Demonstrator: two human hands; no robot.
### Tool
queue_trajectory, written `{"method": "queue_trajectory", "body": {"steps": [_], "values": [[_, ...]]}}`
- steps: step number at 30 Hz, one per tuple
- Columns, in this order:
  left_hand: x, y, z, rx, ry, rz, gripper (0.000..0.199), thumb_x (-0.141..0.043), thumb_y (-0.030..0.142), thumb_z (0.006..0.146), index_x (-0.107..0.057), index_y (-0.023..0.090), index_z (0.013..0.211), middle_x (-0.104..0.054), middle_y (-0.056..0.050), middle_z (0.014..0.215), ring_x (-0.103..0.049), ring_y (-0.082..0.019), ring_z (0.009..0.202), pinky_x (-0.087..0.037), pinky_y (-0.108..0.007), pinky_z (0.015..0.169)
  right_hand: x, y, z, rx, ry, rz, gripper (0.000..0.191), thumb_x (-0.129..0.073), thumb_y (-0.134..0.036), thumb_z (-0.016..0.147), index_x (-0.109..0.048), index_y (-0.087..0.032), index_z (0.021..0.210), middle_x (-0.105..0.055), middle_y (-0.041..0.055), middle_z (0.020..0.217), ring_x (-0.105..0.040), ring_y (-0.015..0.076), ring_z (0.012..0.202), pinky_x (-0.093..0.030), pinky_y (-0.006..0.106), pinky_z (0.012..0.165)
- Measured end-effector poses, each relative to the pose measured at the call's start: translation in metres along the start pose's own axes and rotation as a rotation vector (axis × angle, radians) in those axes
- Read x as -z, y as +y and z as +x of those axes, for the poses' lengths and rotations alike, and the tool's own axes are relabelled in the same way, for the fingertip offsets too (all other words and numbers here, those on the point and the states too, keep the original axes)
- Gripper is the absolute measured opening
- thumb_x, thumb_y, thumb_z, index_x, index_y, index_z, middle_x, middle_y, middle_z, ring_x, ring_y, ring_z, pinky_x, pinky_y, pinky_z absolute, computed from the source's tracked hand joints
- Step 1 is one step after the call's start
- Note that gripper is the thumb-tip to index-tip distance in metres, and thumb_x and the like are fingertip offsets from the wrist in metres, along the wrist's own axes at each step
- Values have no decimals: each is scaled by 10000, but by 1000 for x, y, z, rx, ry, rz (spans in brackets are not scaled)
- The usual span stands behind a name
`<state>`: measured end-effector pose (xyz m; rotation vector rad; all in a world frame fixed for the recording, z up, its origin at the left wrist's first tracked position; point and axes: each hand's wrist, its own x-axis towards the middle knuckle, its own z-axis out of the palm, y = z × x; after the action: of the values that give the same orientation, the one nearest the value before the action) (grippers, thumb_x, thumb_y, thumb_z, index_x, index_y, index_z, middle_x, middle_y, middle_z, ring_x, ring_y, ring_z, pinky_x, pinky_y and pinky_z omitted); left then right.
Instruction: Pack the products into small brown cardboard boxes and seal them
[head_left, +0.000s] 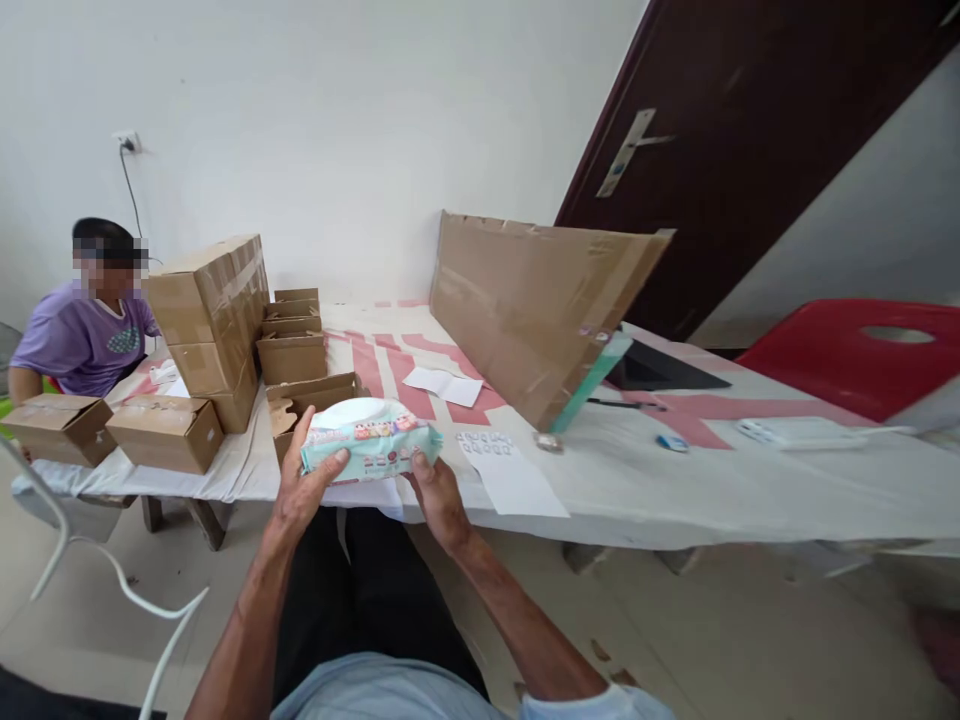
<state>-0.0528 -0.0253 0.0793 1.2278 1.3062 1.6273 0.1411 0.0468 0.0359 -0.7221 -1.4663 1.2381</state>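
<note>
Between my two hands is a light-blue pack of wet wipes [375,445] with a white lid on top and small coloured figures on its side. My left hand [304,480] grips its left end, the thumb lying across the front. At the right end my right hand [439,495] holds it, thumb on the front face and the other fingers hidden behind. The pack is raised above the table's front edge, just in front of an open cardboard box [319,385]. To the right of the pack lies a white sheet with printed or stuck-on shapes [517,480].
Stacked closed cartons [214,310] stand left, with two smaller cartons [169,432] before them. A large cardboard panel [532,300] leans upright across the table [675,500]. A person in a purple shirt [86,335] sits far left. A red chair [855,350] stands right.
</note>
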Motion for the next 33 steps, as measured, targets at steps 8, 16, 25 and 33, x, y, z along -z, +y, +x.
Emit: {"method": "queue_trajectory", "body": {"steps": [8,16,25,33], "values": [[6,-68,33,-6,44,115,847,-870,522,813,-544,273,1554,-608,-102,1570,-562,-364,1458,-433,-491,1238,0,63,14,-147,-8,71,914,-573,-964,807,-743,-188,1258,-797,163,1244,-715,407,1260,-566,585,1114],[25,-87,62,14,92,138,675,-838,546,807,-621,239,1368,-682,-108,1411,-631,-329,1328,-483,-456,1160,-18,91,46,-196,-5,32,934,-586,-989,747,-756,-204,1225,-789,142,1281,-716,397,1247,-561,572,1112],[22,-91,58,-53,81,170,710,-807,552,840,-588,233,1435,-640,-113,1470,-600,-324,1366,-443,-445,1196,-21,88,52,-125,-6,-12,876,-525,-956,828,-776,-198,1189,-802,145,1260,-674,393,1311,-487,538,1191],[17,-122,39,110,107,68,765,-837,609,813,-605,237,1440,-651,-114,1478,-594,-323,1400,-470,-436,1195,-14,109,34,-161,63,-50,980,-525,-976,798,-724,-183,1338,-745,167,1389,-637,411,1371,-442,584,1235]]}}
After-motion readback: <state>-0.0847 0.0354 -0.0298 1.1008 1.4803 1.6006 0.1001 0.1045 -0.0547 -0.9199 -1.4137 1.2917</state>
